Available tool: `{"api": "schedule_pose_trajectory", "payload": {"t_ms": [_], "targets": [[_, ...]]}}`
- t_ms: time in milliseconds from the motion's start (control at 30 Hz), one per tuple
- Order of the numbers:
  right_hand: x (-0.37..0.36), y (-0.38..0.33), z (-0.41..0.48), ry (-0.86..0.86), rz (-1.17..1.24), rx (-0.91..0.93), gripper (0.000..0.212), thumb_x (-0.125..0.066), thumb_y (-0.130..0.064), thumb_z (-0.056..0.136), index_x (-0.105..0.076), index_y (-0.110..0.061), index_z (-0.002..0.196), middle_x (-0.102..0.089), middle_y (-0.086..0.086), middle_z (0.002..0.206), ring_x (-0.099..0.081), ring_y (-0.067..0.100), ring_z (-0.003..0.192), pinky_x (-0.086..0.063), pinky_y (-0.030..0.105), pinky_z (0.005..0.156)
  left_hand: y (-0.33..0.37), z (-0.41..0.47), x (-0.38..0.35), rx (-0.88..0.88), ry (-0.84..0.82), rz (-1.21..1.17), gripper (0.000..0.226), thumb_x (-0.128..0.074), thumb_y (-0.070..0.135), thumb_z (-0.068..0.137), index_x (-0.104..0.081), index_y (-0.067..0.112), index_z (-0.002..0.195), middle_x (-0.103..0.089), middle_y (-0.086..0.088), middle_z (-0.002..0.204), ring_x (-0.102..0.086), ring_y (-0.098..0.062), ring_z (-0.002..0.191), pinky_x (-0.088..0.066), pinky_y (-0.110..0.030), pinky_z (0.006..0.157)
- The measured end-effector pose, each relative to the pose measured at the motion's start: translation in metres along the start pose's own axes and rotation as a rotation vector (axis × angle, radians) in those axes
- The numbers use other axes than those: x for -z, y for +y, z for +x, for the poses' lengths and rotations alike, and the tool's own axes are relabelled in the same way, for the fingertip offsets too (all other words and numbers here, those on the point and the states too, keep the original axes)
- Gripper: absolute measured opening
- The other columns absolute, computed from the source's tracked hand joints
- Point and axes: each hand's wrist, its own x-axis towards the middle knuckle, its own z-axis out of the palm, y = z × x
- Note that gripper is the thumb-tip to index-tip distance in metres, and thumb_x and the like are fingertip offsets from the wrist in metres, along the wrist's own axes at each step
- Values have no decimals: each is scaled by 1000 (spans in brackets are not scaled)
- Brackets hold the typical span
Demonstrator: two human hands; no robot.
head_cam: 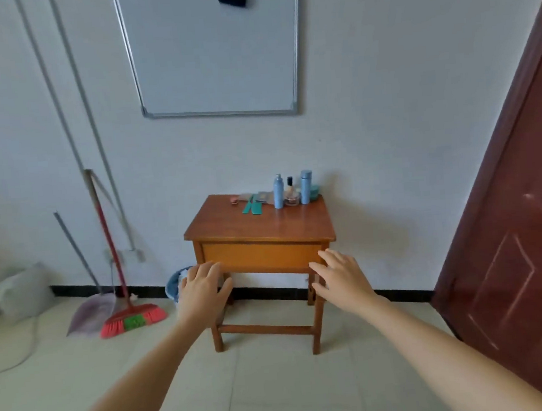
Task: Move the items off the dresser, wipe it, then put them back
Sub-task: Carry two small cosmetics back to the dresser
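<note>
Left fingers (210, 270): spread and relaxed, holding nothing; hover before the table's (258, 230) front left corner, seemingly short of touching it.
Right fingers (330, 256): spread wide likewise, empty; hover before the table's front right corner.
Left hand (201, 288): palm down, arm stretched toward the table.
Right hand (342, 279): palm down too, before the table's front rail.
Deciding relation: everything to be moved lies beyond both sets of fingers, along the table's back edge and mostly on its right half; bottles nearer the right hand, flat things nearer the left.
Tall blue bottle (278, 191): upright at the table's back edge, long axis vertical.
Small dark-capped bottle (290, 193): upright, next rightward along the table's back edge.
Blue flask (306, 187): upright, further right, with a green jar (315, 192) at the table's back right corner.
Teal combs (253, 206): flat on the table's top, near its back middle, long axes slanting from back toward front left.
Pink trinket (234, 200): leftmost at the table's back; too small to name.
Stage, as a guess: nothing cleared yet; calls for a forward reach over the table's top, taking the bottles from the side.
Risk, as a guess: close-set bottles likely to topple if knocked.
Blue bundle (174, 282): on the floor by the table's left legs; cloth or basket, cannot tell.
Broom (132, 320): against the wall, well left of the table.
Door (510, 251): right of the table.
</note>
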Motion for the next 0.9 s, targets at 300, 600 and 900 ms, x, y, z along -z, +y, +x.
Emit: {"api": "schedule_pose_trajectory", "payload": {"t_ms": [300,600,900], "targets": [[-7,-49,117,27,55,144,46,-43,-32,95,-41,-15,137,-30,8,149,-20,21,140,-16,35,113,-71,53,27,153,82,-47,47,-37,39,96,-35,19,139,-36,2,146,-25,-18,137,-23,-37,110],[-30,-67,266,42,146,170,45,-42,-35,95,-39,-20,138,-31,1,148,-20,15,139,-17,33,112,-110,190,40,116,141,-55,47,-36,38,97,-32,21,140,-34,4,146,-22,-16,137,-22,-33,110],[-108,-105,389,-73,271,100,42,-43,-34,95,-42,-21,136,-38,-4,143,-30,13,134,-25,28,109,-192,268,14,298,76,-92,47,-37,38,97,-32,22,140,-34,4,146,-22,-16,138,-23,-34,110]]}}
